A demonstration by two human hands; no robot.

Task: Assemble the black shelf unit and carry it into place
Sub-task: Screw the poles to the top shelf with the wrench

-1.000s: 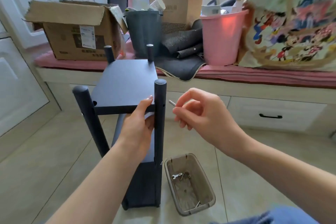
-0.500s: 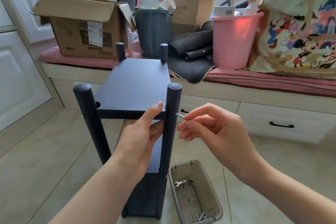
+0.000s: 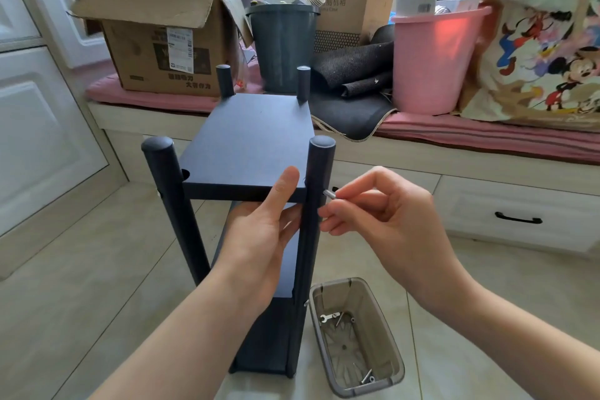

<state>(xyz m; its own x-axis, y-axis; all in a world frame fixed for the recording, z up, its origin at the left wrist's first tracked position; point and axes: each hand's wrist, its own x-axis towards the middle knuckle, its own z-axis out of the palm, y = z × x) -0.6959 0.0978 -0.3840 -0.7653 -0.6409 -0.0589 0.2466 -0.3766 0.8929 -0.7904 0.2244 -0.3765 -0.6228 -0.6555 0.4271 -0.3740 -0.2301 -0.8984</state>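
Head view. The black shelf unit (image 3: 246,153) stands upright on the tiled floor (image 3: 81,269) directly in front of me, just before the window seat (image 3: 487,153). Four round posts are up and at least three flat boards sit between them, so the frame is largely built. I judge the current step to be fastening the top board (image 3: 243,143) to the near right post (image 3: 319,178). The near left post (image 3: 168,185) shows an open notch at the board corner, so that joint may also need a fastener. Carrying the unit into place is not yet done.

My left hand (image 3: 259,237) grips the front edge of the top board, thumb on the upper face and fingers curled underneath. My right hand (image 3: 383,208) pinches a small metal bolt (image 3: 329,194) between thumb and forefinger, its tip at the outer side of the near right post, level with the board. Whether the tip has entered a hole I cannot tell.

The boards are matte black with square edges; the posts are smooth cylinders with rounded caps. The bolt is bright bare metal. A translucent grey plastic tray (image 3: 394,364) on the floor, just beside the unit's base, holds a small flat wrench (image 3: 329,317) and loose hardware.
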